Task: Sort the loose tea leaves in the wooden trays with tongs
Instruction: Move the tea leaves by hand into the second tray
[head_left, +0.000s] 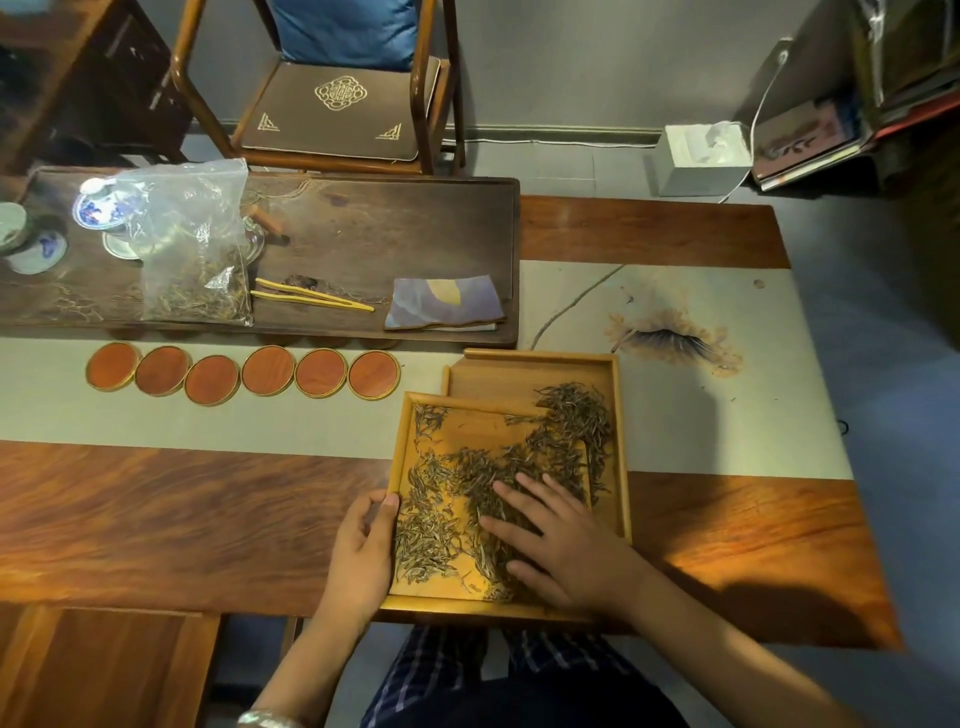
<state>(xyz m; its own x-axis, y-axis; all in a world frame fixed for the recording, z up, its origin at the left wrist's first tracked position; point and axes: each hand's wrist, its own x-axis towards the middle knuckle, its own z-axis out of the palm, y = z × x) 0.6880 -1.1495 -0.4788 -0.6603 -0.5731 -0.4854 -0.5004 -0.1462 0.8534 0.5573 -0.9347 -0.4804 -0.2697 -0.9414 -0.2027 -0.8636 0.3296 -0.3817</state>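
The flat, spread right hand (566, 545) presses tea leaves (441, 525) in the front wooden tray (410, 603), which overhangs the tabletop's near edge. The left hand (363, 551) grips its left rim. A hard sweep may tip it, spilling leaves; the tongs (311, 300) lie unused.

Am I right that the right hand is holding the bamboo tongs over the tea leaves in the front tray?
No. The head view shows the bamboo tongs lying on the dark tea board; the right hand rests bare on the tea leaves in the front tray.

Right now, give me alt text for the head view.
A person's right hand lies flat on loose tea leaves in the front wooden tray, overlapping a second tray; the left hand holds its edge. Yellow bamboo tongs lie unused on the dark board.
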